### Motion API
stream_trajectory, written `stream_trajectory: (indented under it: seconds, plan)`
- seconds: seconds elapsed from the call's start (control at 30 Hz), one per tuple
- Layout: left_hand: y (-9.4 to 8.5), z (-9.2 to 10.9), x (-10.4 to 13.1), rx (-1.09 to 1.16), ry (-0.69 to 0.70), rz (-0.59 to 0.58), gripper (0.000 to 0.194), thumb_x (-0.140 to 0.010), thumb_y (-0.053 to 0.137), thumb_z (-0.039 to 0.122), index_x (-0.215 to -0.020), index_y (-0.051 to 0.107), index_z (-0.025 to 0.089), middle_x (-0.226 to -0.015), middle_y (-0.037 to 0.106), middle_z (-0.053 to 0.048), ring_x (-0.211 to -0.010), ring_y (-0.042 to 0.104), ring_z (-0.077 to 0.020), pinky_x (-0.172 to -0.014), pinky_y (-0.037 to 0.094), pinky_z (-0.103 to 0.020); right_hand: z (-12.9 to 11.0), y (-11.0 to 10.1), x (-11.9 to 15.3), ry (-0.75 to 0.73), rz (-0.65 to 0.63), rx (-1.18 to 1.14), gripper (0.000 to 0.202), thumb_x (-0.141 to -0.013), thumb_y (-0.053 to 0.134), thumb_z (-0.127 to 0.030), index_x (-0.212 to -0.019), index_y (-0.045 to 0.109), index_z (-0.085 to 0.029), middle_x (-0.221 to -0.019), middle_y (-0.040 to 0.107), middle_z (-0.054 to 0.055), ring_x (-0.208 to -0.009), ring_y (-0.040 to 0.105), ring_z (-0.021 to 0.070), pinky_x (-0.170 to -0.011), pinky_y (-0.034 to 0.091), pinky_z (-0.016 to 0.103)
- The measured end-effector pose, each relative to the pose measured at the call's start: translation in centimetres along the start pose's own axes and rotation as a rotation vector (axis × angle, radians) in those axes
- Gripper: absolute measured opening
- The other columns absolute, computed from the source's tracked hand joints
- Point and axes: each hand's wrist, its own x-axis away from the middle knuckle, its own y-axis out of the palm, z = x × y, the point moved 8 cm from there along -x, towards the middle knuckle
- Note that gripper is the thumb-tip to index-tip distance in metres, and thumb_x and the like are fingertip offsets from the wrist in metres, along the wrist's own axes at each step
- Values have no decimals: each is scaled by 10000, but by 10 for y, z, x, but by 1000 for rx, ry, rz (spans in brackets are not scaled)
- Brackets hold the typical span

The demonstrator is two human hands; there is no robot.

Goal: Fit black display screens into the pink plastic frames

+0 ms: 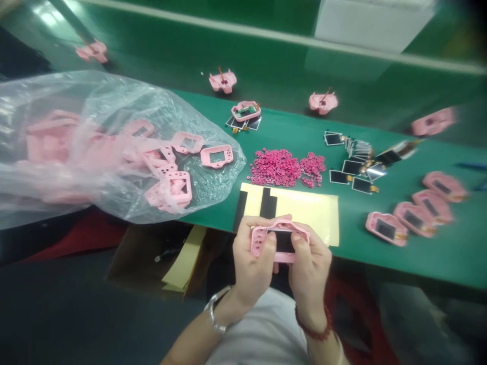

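From here I see a green bench (213, 213) below a green panel. My left hand (251, 263) and right hand (311, 261) are curled around opposite ends of a pink game shell (280, 256), thumbs pressing over its dark rectangular screen (284, 242). It sits at the bench's near edge, glossy, with small round holes at its left end. Just beyond lies yellow sheeting (304, 208) with black strips, then a heap of magenta bits (276, 167). A clear bag (125, 101) of pink frames lies left; loose screens (352, 167) and four fitted shells (414, 219) lie right.

Shell (284, 257) in hands (251, 268), bag (207, 188) left, screens (352, 168) right
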Motion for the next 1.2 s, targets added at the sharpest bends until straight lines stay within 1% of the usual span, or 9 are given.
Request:
stream_trajectory:
  seconds: [0.17,0.47,0.6,0.67,0.77,0.9,1.03,1.13,1.2]
  plan:
    - [-3,-1,0,0,-20,29,145,-919,626,308,-927,519,211,-1020,772,-59,-364,468,-41,-330,371,-181,1,7,-4,15,-86,4,254,-950,554,-364,-974,716,-169,-768,677,29,-587,588,136,-491,482,231]
    - [-10,2,-7,-110,63,50,106,-948,602,299,-940,576,197,-976,760,-47,-390,489,-41,-328,377,-157,-8,19,-10,34,-62,47,177,-871,670,-349,-788,647,-195,-621,545,-40,-517,420,89,-456,368,196]
    - [-21,-1,-19,-63,29,112,150,-914,657,305,-911,551,199,-928,764,-27,-355,461,-28,-324,359,-150,-3,15,-35,15,-245,130,296,-911,645,-469,-873,707,-182,-726,650,6,-571,504,104,-505,405,213]
    - [-29,-4,-27,-34,3,149,214,-879,712,322,-902,538,199,-882,761,-17,-332,438,-23,-306,328,-145,-3,-8,-63,-81,-135,295,346,-934,611,-503,-935,730,-178,-807,688,31,-568,500,101,-538,410,231]
    - [-38,-6,-35,-18,-10,196,268,-842,753,330,-882,525,197,-803,740,6,-308,405,-16,-286,294,-133,-11,-42,-103,-309,167,745,300,-893,680,-435,-1068,759,-205,-1024,697,69,-624,509,108,-597,397,260]
    - [-34,-10,-37,-17,-39,175,277,-830,762,339,-906,539,192,-680,657,47,-305,411,-29,-287,316,-130,-10,-40,-132,-483,202,1046,211,-923,641,-368,-1005,773,-226,-1132,654,82,-716,567,133,-595,371,267]
    - [-28,-16,-37,-15,-70,112,306,-827,771,366,-920,535,195,-632,585,72,-307,411,-40,-281,328,-138,-22,-39,-124,-552,175,953,185,-965,577,-315,-950,712,-189,-1022,690,69,-702,581,130,-630,416,273]
    - [-29,-16,-37,-56,-59,92,296,-846,761,369,-925,533,199,-605,527,88,-312,414,-46,-288,337,-141,-37,-45,-104,-447,104,709,142,-935,636,-330,-965,673,-196,-732,638,-8,-563,523,113,-566,415,253]
    - [-26,-17,-38,-65,-56,42,281,-873,732,392,-940,543,195,-627,537,78,-323,437,-51,-300,346,-147,-49,-41,-84,-394,0,582,113,-918,672,-317,-965,660,-215,-690,614,-32,-552,526,109,-541,417,236]
